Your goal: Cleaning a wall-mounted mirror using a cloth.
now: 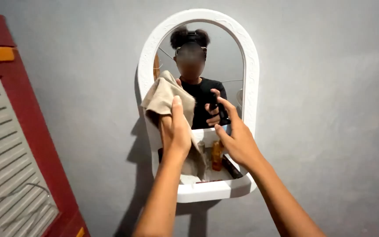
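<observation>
Nearest to us, our two bare forearms rise from the bottom edge toward the mirror [224, 57], an arched glass in a white frame fixed to a grey wall [330, 109]. Our left hand [175, 131] is raised against the lower left part of the mirror, its fingers closed around a beige cloth [165, 94]; the cloth bunches above the knuckles and lies on the glass, and a loose end hangs down behind the wrist toward the mirror's shelf. Our right hand [237, 138] is at the lower right part of the mirror, fingers curled around a small dark bottle [221, 113], the forefinger lifted along its top; most of the bottle is hidden by the hand, so we cannot tell its exact shape.

Just beyond the hands, the white shelf [211, 191] at the foot of the mirror holds an amber bottle [217, 153], a dark flat item lying beside it to the right, and other small things too hidden to make out.

Farther back, the glass reflects a person in a black top. Well to the left of the mirror stands a red frame [36, 131] with grey slats.
</observation>
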